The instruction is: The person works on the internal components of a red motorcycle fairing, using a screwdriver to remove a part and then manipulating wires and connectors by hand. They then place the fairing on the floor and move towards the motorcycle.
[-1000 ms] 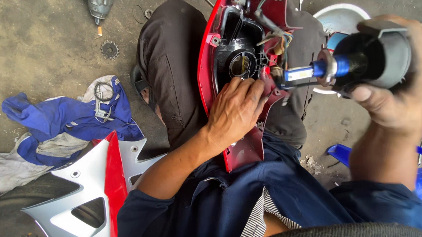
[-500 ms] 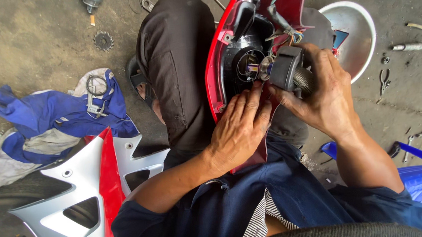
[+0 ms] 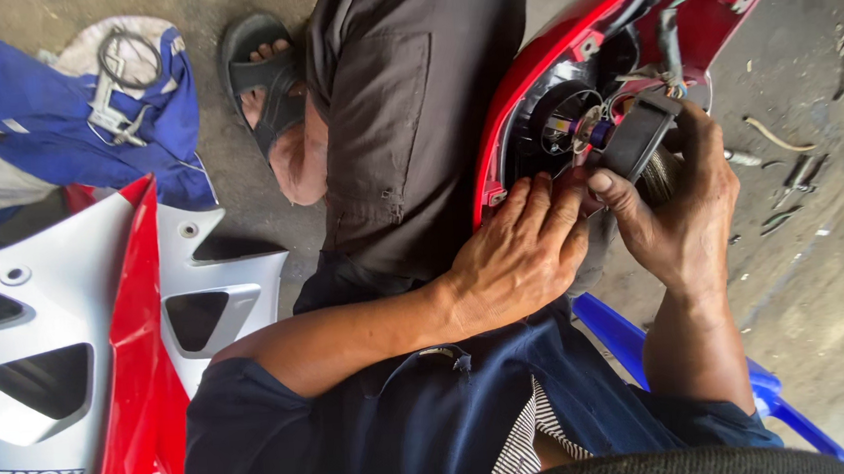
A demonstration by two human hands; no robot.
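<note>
Nearest, left hand [image 3: 516,258] spread flat, fingers pressed against the lower edge of the red headlight housing [image 3: 568,45] resting across the lap. Just beyond and to its right, right hand [image 3: 679,209] closed around a black connector [image 3: 641,133], thumb on its side, held at the round rear opening where the bulb [image 3: 589,130] sits. Farther left, silver-and-red fairing panel [image 3: 69,345] on the concrete floor [image 3: 836,265], blue cloth [image 3: 41,116] beyond.
</note>
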